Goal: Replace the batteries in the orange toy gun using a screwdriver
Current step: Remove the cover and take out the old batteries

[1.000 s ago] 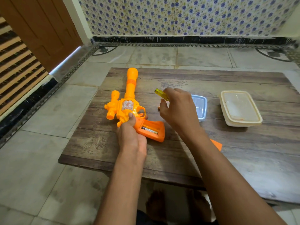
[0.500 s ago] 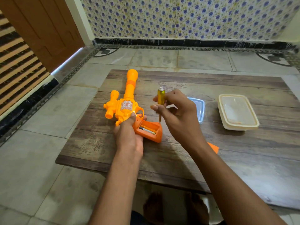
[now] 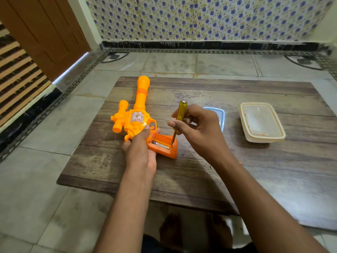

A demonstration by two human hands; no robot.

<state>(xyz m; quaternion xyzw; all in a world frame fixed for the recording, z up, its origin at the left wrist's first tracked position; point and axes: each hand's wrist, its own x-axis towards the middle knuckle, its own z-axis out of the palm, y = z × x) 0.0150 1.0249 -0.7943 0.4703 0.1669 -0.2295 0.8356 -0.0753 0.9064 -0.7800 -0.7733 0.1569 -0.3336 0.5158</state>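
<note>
- An orange toy gun lies flat on a low wooden table, barrel pointing away from the person, its darker orange handle angled back toward them and to the right.
- The handle's battery compartment stands open; one battery is visible inside, its long axis running along the handle, from near the left hand down toward the handle's butt.
- The left hand pins the gun at the junction of body and handle, fingers curled over the trigger area, just to the left of the battery.
- The right hand pinches a yellow-handled screwdriver between thumb and fingers, the tool near upright, its tip down at the far end of the battery, by the compartment's end wall.
- The battery lies below and to the left of the right-hand grip, between the two hands; the right hand is the one placed to act on it.
- Judging by the stance, the coming move looks like levering that end of the battery up and out, which calls for a pry along its length, toward the left hand.
- Beyond the right hand rests a blue lid; farther right, well apart, a cream container.
</note>
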